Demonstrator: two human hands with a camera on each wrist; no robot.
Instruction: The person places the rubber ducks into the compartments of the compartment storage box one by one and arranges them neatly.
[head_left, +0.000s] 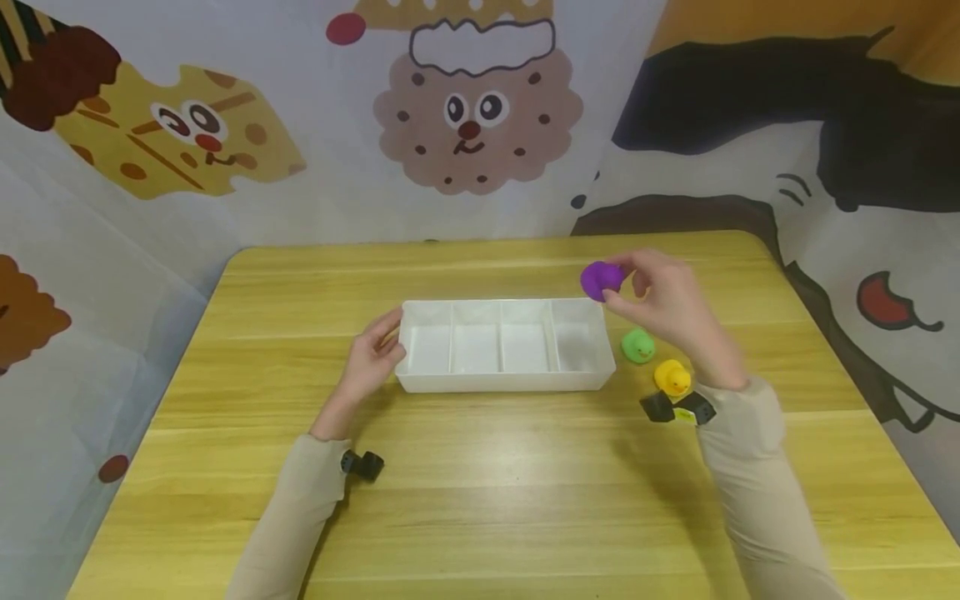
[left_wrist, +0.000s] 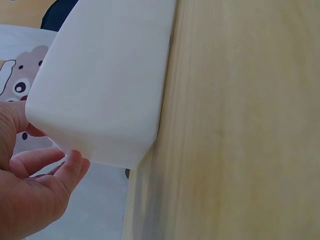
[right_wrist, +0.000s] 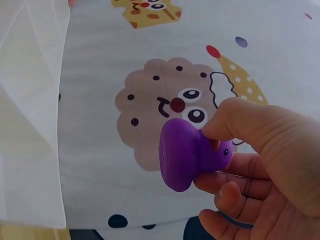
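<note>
My right hand pinches a purple rubber duck between thumb and fingers, above the back right corner of a white divided tray. In the right wrist view the purple duck lies sideways, its flat base facing left. At the tray's left end, my left hand holds the wall. The left wrist view shows its fingers against the tray's end, with one digit partly hidden behind the rim. A green duck and a yellow duck sit right of the tray, below the right hand.
The tray stands on a wooden table. Partitions split it into several compartments in a row, with no objects seen inside. A cloth with cartoon prints hangs behind the table. Small black cameras are strapped to both wrists.
</note>
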